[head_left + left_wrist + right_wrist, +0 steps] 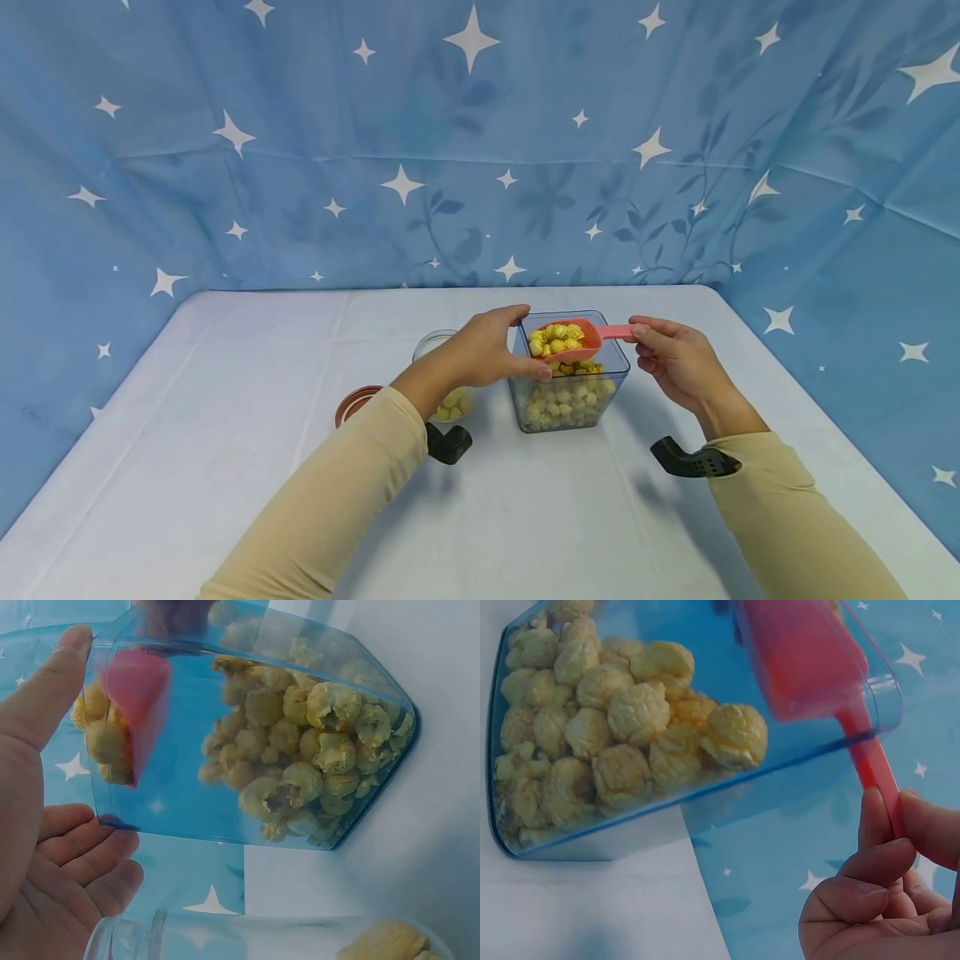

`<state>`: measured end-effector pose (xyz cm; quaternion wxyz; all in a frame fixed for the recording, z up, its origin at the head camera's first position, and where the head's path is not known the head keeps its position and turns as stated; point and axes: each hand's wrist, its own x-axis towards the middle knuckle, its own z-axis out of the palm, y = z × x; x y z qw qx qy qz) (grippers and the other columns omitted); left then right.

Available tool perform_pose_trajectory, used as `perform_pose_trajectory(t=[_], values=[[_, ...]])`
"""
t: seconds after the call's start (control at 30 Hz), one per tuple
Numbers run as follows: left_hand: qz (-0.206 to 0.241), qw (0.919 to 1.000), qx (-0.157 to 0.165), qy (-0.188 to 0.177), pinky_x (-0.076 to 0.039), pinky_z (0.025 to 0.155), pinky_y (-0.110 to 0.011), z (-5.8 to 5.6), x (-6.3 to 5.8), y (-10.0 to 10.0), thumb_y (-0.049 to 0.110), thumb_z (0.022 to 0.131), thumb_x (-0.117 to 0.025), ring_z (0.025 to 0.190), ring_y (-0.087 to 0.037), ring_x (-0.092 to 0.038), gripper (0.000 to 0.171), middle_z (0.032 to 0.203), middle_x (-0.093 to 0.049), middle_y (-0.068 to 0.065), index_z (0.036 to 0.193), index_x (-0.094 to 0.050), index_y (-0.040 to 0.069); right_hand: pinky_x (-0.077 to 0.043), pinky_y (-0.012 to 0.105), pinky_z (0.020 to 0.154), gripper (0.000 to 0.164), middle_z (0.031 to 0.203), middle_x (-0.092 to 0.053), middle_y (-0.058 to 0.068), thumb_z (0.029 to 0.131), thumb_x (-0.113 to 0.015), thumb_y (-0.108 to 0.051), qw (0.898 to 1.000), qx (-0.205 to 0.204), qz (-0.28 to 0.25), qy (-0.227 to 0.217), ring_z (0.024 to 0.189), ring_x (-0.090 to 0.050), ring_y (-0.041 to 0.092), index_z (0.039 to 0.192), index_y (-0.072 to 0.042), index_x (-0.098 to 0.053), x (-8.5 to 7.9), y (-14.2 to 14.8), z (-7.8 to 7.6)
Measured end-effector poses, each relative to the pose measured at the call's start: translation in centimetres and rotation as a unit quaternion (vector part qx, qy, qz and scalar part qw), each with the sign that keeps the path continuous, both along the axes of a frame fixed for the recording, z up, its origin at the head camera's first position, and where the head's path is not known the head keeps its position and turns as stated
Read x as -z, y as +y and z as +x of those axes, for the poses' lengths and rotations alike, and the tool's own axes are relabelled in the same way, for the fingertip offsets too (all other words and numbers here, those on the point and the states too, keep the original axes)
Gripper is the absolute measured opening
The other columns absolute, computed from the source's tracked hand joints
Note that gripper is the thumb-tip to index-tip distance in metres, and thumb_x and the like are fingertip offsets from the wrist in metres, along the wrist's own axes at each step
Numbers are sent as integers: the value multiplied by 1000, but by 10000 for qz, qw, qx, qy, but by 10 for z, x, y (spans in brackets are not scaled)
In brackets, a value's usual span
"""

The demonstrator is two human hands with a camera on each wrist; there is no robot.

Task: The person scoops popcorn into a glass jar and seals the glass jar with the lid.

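Observation:
A clear square plastic container point(617, 357), partly filled with popcorn point(300, 742), stands right of the table's middle. My left hand point(487, 346) holds it at the rim, thumb on the near side and fingers reaching to the far side. My right hand point(678, 362) pinches the handle of a coral-pink scoop point(591, 337) between thumb and fingers. Heaped with yellow popcorn point(557, 339), the scoop's bowl is inside the container's mouth, above the popcorn below. In the right wrist view, the handle point(874, 769) crosses the container's rim.
Left of the container stands a glass jar point(433, 338) with pale yellowish pieces inside, partly hidden behind my left arm. A round reddish-brown lid point(354, 403) lies farther left on the white-covered table point(247, 375). Behind hangs a blue star-patterned curtain point(315, 108).

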<state>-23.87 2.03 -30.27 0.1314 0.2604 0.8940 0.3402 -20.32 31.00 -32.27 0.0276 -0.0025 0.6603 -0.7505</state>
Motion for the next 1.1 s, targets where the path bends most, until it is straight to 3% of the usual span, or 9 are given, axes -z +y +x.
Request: perform_pose_trajectory(t=[1.1], values=[[-33, 10000, -27, 25, -36, 112, -46, 0, -1, 0, 50, 81, -81, 142, -24, -37, 100, 154, -42, -10, 158, -30, 12, -46, 20, 64, 13, 85, -65, -2, 100, -64, -14, 9998, -35, -122, 146, 73, -49, 12, 97, -17, -76, -5, 4, 0]])
